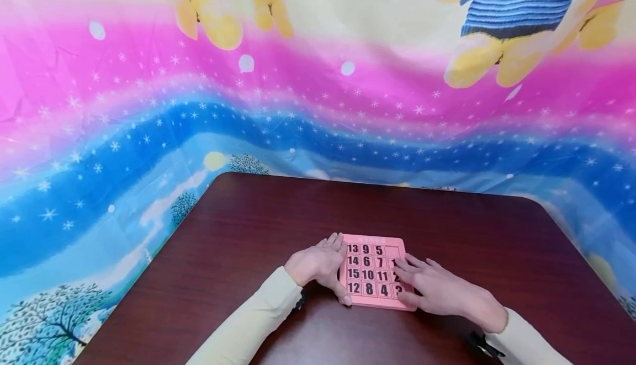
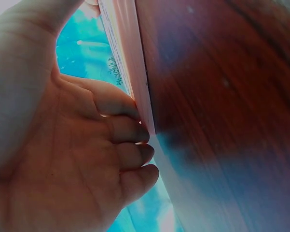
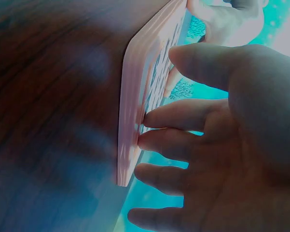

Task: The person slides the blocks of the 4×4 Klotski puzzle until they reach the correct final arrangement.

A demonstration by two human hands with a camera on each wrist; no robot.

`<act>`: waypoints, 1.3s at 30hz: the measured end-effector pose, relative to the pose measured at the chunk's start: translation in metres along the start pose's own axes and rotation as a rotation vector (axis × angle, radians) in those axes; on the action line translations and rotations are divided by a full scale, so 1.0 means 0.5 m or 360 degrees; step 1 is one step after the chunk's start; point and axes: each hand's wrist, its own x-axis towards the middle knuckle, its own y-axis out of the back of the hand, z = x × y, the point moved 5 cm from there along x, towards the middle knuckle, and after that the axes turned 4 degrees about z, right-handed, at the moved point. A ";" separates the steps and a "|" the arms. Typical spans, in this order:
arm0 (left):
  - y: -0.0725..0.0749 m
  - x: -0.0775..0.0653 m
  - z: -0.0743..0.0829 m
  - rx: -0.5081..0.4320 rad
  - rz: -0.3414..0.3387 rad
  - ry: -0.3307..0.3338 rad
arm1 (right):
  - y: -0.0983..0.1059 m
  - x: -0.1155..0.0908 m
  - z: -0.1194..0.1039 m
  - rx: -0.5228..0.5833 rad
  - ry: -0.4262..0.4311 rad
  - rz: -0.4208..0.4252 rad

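A pink sliding number puzzle [image 1: 367, 268] lies flat on the dark wooden table, its black-numbered tiles facing up. The slot at its top right corner has no tile in it. My left hand [image 1: 320, 265] holds the puzzle's left side, with the thumb by the lower left corner and the fingers along the upper left edge. From the right, my right hand [image 1: 442, 287] reaches over the frame, fingers nearly straight, index fingertip around the 1 and 2 tiles and thumb by the 3 tile. Fingertips partly cover those tiles. In the right wrist view, the ring and little fingers [image 3: 157, 220] extend past the puzzle's edge.
The brown table [image 1: 278, 210] has rounded far corners and extends on all sides of the puzzle. Behind it hangs a colourful printed cloth [image 1: 318, 94] with snowflakes and bears. A black strap [image 1: 484, 345] sits at the right sleeve's cuff.
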 end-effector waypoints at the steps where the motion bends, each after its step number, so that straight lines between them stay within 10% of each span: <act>1: 0.000 0.000 0.000 0.0003 0.0003 0.0000 | -0.001 -0.001 0.000 0.0003 -0.0007 -0.0004; 39: 0.000 -0.003 0.004 0.0044 0.0027 0.0002 | 0.003 0.036 0.020 -0.0059 -0.0033 -0.0008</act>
